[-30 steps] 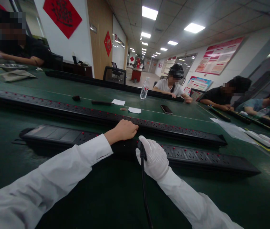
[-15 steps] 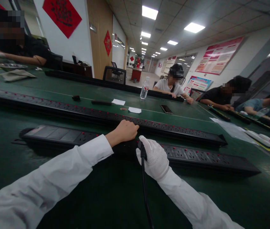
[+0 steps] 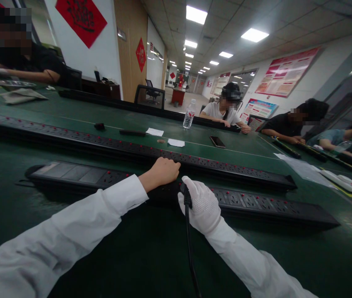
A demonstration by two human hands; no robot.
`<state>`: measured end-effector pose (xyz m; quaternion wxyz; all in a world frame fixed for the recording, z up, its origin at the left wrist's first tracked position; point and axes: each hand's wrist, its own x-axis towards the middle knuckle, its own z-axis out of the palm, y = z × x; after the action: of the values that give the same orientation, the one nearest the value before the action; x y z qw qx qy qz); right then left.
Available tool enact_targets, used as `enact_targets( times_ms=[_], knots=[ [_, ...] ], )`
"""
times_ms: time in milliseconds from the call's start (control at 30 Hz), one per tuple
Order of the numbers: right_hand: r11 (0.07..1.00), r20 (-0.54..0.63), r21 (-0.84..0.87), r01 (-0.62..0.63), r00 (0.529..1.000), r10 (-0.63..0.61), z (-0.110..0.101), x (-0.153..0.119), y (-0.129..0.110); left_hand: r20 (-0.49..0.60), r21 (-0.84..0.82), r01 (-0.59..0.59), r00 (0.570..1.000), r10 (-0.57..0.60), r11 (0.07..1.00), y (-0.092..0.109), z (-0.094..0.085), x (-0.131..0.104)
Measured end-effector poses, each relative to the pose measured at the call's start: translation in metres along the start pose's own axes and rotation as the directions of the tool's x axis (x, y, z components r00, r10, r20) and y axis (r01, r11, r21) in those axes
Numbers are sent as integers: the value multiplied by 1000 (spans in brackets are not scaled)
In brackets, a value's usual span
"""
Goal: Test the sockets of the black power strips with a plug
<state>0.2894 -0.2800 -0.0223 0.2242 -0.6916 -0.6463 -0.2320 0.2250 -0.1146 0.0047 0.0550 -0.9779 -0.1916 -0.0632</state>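
A short black power strip [image 3: 256, 203] with red-dotted sockets lies across the green table, near me. My right hand [image 3: 202, 205], in a white dotted glove, grips a black plug [image 3: 186, 194] at the strip's middle; its cable [image 3: 190, 252] hangs down toward me. Just left of it, my bare left hand [image 3: 163, 171] is closed in a fist shape over the strip, and whatever its fingers hold is hidden. Behind both hands runs a longer black strip [image 3: 70, 136] with red dots.
Farther back on the green table [image 3: 151, 265] stand a water bottle [image 3: 189, 114], a phone [image 3: 217, 141], paper slips [image 3: 176, 142] and a small black block [image 3: 99, 126]. White plastic sheeting [image 3: 303, 170] lies right. Other people sit at the far side and both ends.
Both my hands keep the same place and grip. At the far left, another person's gloved hand has shifted slightly.
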Motion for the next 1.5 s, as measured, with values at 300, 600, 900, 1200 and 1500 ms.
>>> enact_targets(
  times_ms=[300, 600, 900, 1200, 1500],
  knots=[
    [1000, -25, -13, 25, 999, -25, 1, -1, 1, -11, 17, -30, 999, 30, 999, -1, -1, 1],
    [1000, -28, -4, 29, 999, -29, 2, -1, 2, -59, -64, -233, 972, 230, 970, -6, -3, 1],
    [1000, -19, -3, -2, 1000, 2, 2, -1, 0, -80, -127, -329, 944, 320, 936, -9, -4, 2],
    [1000, -14, 14, 5, 1000, -4, 2, -2, 1, -139, -162, -349, 934, 329, 923, -9, -5, 1],
    [1000, 7, 18, -7, 1000, 6, 3, -2, 2, -136, -174, -352, 934, 331, 920, -10, -4, 1]
  ],
)
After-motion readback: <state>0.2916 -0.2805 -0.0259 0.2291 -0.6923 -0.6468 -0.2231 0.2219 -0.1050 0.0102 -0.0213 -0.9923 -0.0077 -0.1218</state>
